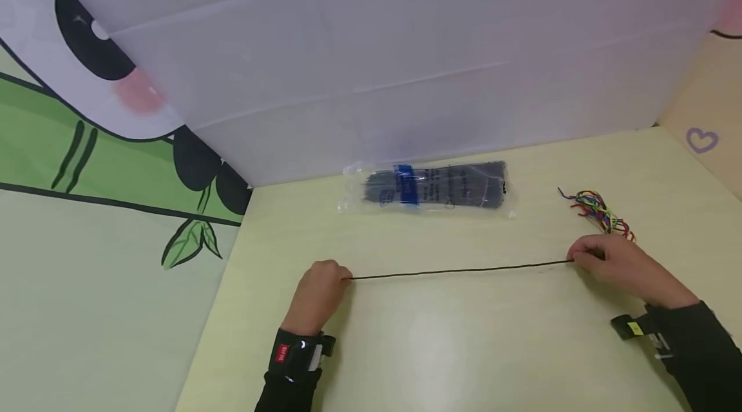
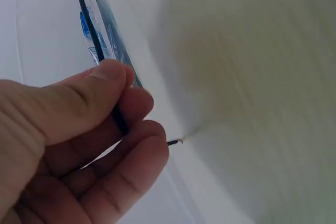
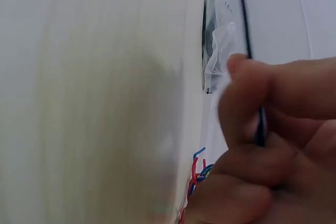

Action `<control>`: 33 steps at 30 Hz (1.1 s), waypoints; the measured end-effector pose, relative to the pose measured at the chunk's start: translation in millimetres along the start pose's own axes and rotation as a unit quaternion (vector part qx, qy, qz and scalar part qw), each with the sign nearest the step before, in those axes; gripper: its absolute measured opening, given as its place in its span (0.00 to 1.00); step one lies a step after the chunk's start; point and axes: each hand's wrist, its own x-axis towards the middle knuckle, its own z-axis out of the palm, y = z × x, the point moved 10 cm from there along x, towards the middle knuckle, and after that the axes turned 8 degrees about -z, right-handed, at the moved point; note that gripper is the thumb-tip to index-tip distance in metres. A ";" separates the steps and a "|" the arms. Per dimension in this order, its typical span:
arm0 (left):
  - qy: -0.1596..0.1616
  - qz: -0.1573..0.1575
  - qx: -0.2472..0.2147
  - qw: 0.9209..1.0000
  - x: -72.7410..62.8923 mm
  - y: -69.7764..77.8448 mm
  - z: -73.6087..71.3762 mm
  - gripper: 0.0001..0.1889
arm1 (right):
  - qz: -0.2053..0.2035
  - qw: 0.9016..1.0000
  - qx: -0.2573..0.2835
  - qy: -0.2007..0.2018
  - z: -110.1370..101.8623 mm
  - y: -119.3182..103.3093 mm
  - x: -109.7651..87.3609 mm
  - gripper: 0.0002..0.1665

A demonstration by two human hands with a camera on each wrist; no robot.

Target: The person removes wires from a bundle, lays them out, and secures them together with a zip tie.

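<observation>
A thin dark cord (image 1: 458, 270) runs nearly straight between both hands above the pale table. My left hand (image 1: 317, 296) pinches one end between thumb and forefinger; in the left wrist view a short frayed tip of the cord (image 2: 174, 142) pokes out past the curled fingers (image 2: 131, 177). The other end is pinched by my right hand (image 1: 628, 267), and in the right wrist view the cord (image 3: 244, 19) passes between thumb and fingers. Just beyond the right hand lies a small tangle of multicoloured cords (image 1: 599, 209).
A clear plastic bag of dark strands with a blue band (image 1: 435, 185) lies at the back of the table (image 1: 278, 232). Behind it rises a pale wall covering (image 1: 406, 64). A printed green and white panel (image 1: 110, 161) is at the left.
</observation>
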 end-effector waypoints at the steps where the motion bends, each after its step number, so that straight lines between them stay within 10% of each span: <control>1: -0.006 -0.008 -0.003 1.000 -0.1 -3.6 1.0 0.07 | -0.011 1.000 -0.013 0.004 0.2 -1.2 0.2 0.06; 10: -0.047 -0.078 -0.041 0.995 0.9 -23.5 2.6 0.07 | -0.015 0.995 -0.087 0.036 -5.0 -4.2 0.2 0.03; 19: -0.088 -0.044 -0.036 0.994 -1.6 -18.2 5.7 0.13 | -0.048 0.990 -0.136 -0.002 4.6 -12.9 3.8 0.08; 28: -0.095 -0.099 -0.019 0.990 -10.9 -21.2 11.1 0.06 | -0.053 0.985 -0.166 -0.017 13.0 -19.1 6.0 0.07; 33: -0.077 -0.099 -0.006 0.992 -14.3 -16.0 2.1 0.13 | -0.031 0.980 -0.186 0.068 -19.8 -24.7 3.6 0.03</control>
